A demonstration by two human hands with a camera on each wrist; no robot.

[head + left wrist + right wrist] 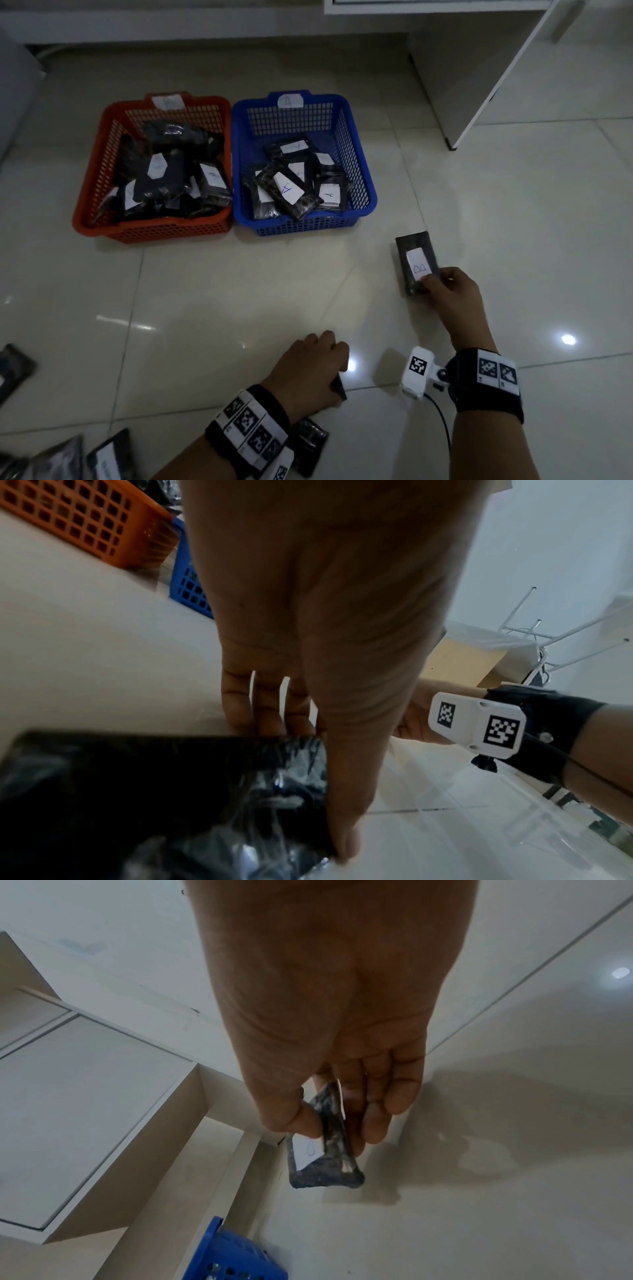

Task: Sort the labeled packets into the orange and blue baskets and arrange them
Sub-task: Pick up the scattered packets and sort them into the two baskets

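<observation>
My right hand (pixel 435 282) pinches the near end of a dark packet (pixel 416 262) with a white label marked B, held just above the floor to the right of the blue basket (pixel 305 228). In the right wrist view, the thumb and fingers of that hand (pixel 337 1123) clamp the same packet (pixel 329 1167). My left hand (pixel 337 373) grips another dark packet (pixel 339 389) low over the floor. The left wrist view shows this black packet (pixel 154 791) between thumb and fingers. The orange basket (pixel 150 233) holds several B packets. The blue basket holds several A packets.
More dark packets lie on the tiles at the bottom left (pixel 109 455), at the left edge (pixel 13 370) and under my left wrist (pixel 308 448). A white cabinet panel (pixel 496 85) stands at the back right. Glossy floor tiles (pixel 222 291) spread between hands and baskets.
</observation>
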